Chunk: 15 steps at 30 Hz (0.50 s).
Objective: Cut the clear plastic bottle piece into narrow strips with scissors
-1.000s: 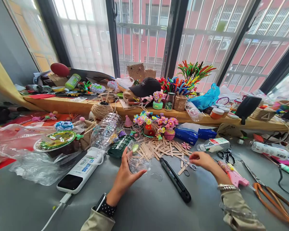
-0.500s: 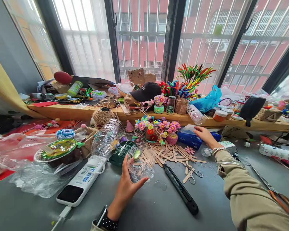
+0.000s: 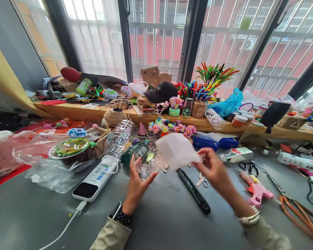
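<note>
My left hand [image 3: 138,184] is curled around a clear plastic piece [image 3: 146,166] that looks like the cut end of a bottle. Between the fingers and thumb of my right hand [image 3: 214,172] is a white tissue [image 3: 177,151], hanging out to the left and partly blurred. It covers much of the wooden craft sticks [image 3: 160,163] behind. A blue tissue pack [image 3: 206,142] lies just beyond my right hand. Below the tissue, a black utility knife [image 3: 194,191] rests on the grey table, with small scissors [image 3: 205,182] beside it.
To the left stand a white power bank [image 3: 94,182] with a cable and a lidded bowl [image 3: 73,149]. On the right lie a pink glue gun [image 3: 258,191], large scissors [image 3: 294,208] and a plastic bottle [image 3: 237,154]. A crowded ledge [image 3: 156,119] runs along the back.
My right hand has drawn a tissue out of the blue pack and brought it left and nearer, towards the clear plastic piece. My left hand keeps its hold. The view has shifted slightly.
</note>
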Available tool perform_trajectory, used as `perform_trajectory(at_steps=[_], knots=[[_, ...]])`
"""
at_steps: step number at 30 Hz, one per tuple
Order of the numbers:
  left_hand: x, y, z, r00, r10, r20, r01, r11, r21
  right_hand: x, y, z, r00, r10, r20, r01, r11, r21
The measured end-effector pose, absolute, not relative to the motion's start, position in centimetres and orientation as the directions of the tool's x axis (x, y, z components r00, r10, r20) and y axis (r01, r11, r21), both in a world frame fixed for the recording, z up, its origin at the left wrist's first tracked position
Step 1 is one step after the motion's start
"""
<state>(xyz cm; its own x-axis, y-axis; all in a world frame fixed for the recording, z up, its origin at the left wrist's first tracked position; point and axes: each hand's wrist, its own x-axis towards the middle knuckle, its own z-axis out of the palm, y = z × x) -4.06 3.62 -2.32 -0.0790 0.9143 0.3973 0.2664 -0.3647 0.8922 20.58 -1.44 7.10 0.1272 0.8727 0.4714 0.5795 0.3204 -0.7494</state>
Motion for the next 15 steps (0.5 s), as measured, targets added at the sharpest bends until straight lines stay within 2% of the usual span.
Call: perform_trajectory(at_steps=[2,6,11,15], knots=[[-4.0,3.5,-2.1,-0.062,0.911,0.408,0.272,-0.378,0.885,18.2,-3.2,3.7,0.024,0.902,0.431,0.684,0.300,-0.665],[-4.0,3.5,-2.1,-0.050,0.910,0.411,0.300,-0.379,0.876,14.9,-5.0,-1.1,-0.115,0.904,0.413,0.770,0.344,-0.538],[-4.1,3.5,-2.1,-0.076,0.910,0.408,0.309,-0.367,0.877,13.7,-5.4,-1.3,-0.182,0.905,0.384,0.840,0.346,-0.417],[-4.0,3.5,-2.1,-0.063,0.911,0.407,0.327,-0.366,0.871,13.8,-5.1,-0.5,-0.160,0.878,0.451,0.868,0.342,-0.359]])
